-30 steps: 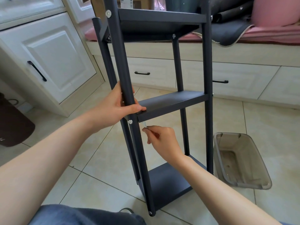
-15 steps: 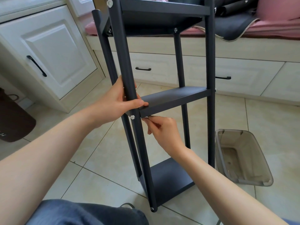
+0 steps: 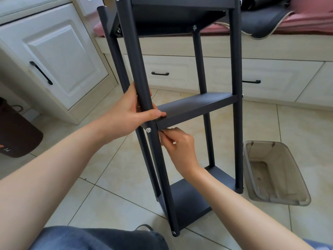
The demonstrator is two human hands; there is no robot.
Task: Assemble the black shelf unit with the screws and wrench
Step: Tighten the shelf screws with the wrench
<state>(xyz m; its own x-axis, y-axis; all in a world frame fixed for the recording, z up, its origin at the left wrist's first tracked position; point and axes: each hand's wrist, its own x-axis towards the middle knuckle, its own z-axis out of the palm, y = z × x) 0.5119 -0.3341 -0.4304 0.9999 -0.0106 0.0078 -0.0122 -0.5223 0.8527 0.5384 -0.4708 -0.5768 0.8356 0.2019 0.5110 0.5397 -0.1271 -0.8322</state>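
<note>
Standing upright on the tiled floor [image 3: 111, 179], black shelf unit [image 3: 196, 105], front post clasped by left hand [image 3: 128, 114], thumb laid across post at corner of middle shelf [image 3: 198, 100]. Curled just beneath that corner, right hand [image 3: 180, 147], fingertips pinched together beside silver screw [image 3: 148, 130]; whatever is pinched too small to make out. Resting near unit's right foot, clear plastic bin [image 3: 275, 173].

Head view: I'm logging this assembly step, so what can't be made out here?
- Right hand: its fingertips pinch under the middle shelf; anything held is hidden by the fingers and the front post.
- Left hand: its fingers are hidden behind that post.
- Shelf unit top: cut off by the upper edge.
- Plastic bin: small contents too faint to identify.
</note>
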